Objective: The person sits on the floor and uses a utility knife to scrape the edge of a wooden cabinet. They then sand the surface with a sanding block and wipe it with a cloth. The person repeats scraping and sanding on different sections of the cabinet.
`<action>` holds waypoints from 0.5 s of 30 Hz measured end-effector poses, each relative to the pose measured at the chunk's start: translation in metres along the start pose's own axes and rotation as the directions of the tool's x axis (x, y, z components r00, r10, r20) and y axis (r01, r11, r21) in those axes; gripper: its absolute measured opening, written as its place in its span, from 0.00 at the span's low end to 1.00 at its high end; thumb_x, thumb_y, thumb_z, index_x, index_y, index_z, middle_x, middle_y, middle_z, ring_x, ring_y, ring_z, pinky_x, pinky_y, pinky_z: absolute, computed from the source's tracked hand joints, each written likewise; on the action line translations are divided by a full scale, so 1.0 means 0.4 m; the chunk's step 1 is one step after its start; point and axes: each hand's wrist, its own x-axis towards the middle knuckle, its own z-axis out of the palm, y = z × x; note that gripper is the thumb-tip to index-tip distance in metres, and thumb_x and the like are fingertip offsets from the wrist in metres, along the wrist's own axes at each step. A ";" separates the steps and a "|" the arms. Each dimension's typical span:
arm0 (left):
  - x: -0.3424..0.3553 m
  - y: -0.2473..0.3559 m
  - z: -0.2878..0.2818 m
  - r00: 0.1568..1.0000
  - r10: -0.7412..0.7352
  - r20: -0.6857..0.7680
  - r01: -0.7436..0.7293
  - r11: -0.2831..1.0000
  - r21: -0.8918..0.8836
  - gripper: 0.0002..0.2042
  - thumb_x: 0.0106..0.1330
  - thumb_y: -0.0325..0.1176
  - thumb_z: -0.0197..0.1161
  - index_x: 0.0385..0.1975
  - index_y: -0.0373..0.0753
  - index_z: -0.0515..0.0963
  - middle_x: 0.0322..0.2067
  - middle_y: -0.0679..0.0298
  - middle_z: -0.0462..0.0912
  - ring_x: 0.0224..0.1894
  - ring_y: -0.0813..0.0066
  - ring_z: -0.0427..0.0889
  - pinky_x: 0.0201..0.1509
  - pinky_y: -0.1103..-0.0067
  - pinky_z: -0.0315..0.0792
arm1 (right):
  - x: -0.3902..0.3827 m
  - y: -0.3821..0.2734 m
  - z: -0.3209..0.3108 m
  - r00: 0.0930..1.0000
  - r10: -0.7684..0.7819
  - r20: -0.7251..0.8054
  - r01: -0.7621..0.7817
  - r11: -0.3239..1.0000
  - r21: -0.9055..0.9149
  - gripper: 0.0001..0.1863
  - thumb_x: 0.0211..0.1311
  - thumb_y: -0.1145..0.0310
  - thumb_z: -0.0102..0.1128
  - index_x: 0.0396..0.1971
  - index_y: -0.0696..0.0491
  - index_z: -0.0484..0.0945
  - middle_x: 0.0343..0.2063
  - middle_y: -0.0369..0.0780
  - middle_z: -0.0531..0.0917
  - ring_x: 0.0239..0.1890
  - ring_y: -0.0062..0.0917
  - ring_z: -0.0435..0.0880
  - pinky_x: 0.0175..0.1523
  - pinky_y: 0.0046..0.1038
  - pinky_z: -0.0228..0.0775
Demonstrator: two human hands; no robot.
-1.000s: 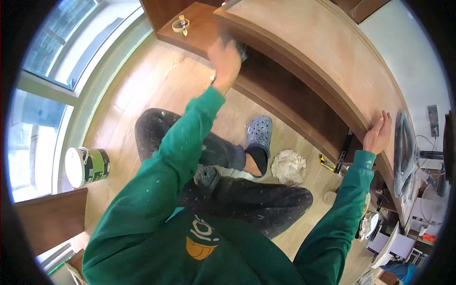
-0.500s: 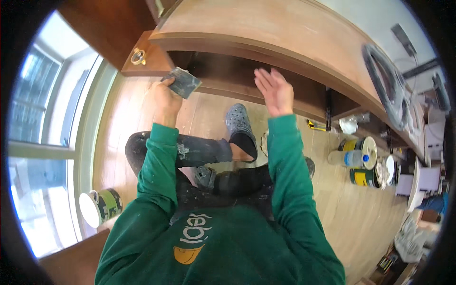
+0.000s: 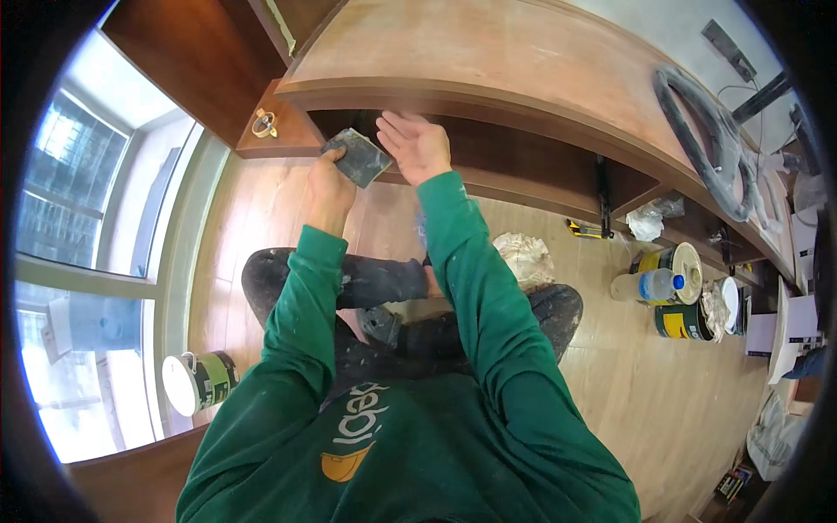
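My left hand (image 3: 331, 187) is closed on a dark grey piece of sandpaper (image 3: 357, 158), a dusty rectangular pad with pale smears, gripped at its left edge with the thumb on top. Just right of its corner, my right hand (image 3: 417, 148) is raised with the palm showing and the fingers stretched out, holding nothing. Both hands are in front of the long wooden cabinet's open lower compartment (image 3: 514, 157). Above it runs the cabinet's reddish-brown top (image 3: 488, 44), with pale, dusty patches.
A roll of tape (image 3: 264, 124) lies on the wooden ledge at left. A grey hose (image 3: 697, 139) rests on the cabinet top. Paint buckets (image 3: 199, 382), a plastic bottle (image 3: 649, 286), a yellow utility knife (image 3: 589, 230) and a crumpled cloth (image 3: 526, 259) are on the floor.
My right hand has swung left, close to the sandpaper. My left hand has moved slightly right with the sandpaper, and the whole view has shifted a little.
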 end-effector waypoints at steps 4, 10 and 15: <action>0.024 0.014 -0.020 1.000 0.008 -0.030 -0.008 1.000 0.012 0.12 0.64 0.22 0.46 0.46 0.30 0.70 0.46 0.51 0.78 0.49 0.54 0.78 0.59 0.58 0.71 | -0.004 -0.016 -0.006 1.000 -0.021 -0.004 0.021 1.000 0.002 0.23 0.65 0.75 0.42 0.58 0.64 0.57 0.57 0.54 0.70 0.59 0.43 0.73 0.60 0.42 0.69; 0.066 0.034 -0.051 1.000 0.009 0.007 -0.009 1.000 -0.006 0.13 0.63 0.22 0.46 0.46 0.29 0.70 0.45 0.49 0.78 0.50 0.52 0.78 0.60 0.55 0.70 | -0.117 -0.188 -0.094 0.985 -0.155 -0.069 0.154 0.988 -0.029 0.22 0.64 0.75 0.44 0.57 0.66 0.59 0.55 0.56 0.72 0.60 0.44 0.72 0.64 0.44 0.66; -0.030 0.004 0.102 0.989 -0.085 0.123 0.086 0.996 -0.001 0.14 0.62 0.22 0.45 0.47 0.28 0.71 0.46 0.49 0.79 0.50 0.54 0.79 0.59 0.60 0.72 | -0.246 -0.326 -0.124 0.947 -0.319 -0.027 0.319 0.948 -0.005 0.26 0.65 0.74 0.44 0.61 0.66 0.55 0.58 0.58 0.68 0.62 0.48 0.68 0.67 0.45 0.62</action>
